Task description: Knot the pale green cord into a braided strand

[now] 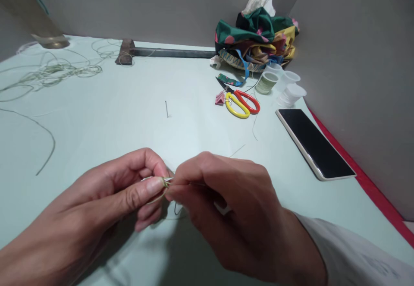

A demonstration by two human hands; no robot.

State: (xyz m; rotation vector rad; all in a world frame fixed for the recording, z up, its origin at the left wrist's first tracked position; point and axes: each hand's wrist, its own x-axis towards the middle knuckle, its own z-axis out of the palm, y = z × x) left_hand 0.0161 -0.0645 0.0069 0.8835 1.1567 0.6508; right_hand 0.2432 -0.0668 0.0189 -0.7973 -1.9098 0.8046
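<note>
My left hand [116, 197] pinches a small knotted piece of green cord [166, 182] between thumb and forefinger. From the left, my right hand [233, 199] is met fingertip to fingertip: its thumb and forefinger are closed on thin pale strands that come out of the knot. A loop of the cord hangs below the left thumb. A dark thin loop [176, 209] shows under the fingertips. Behind the right knuckles a thin straight line [238, 150] sticks out; whether it is thread or a needle I cannot tell. The palms hide the rest of the cord.
A nail [167, 109] stands beyond my hands. Scissors [238, 104], thread spools [267, 82] and a phone [315, 141] lie to the right. Farther back are a hammer [171, 53], a colourful fabric bundle [258, 36] and tangled cord [61, 70].
</note>
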